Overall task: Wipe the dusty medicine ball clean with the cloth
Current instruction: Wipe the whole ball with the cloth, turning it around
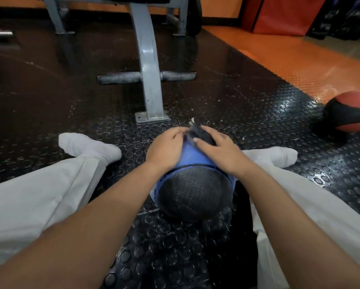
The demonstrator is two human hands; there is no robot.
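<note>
The medicine ball [193, 190] sits between our legs on the studded rubber mat [248, 113], with the grey steel bench foot [152, 117] close at 12 o'clock, a red-and-black ball [350, 113] at 3 and open mat at 10. It's pebbly black with a smooth blue band. Our right hand [218, 149] presses the crumpled dark cloth [202, 133] flat-fingered onto its far top, and our left hand [166, 147] cups the side, fingertips at the cloth's edge, can't tell if pinching.

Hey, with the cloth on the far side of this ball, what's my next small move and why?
Probably draw the cloth toward you under the right hand, across the medicine ball, with the left hand steadying it; the cloth sits at its far edge.
</note>
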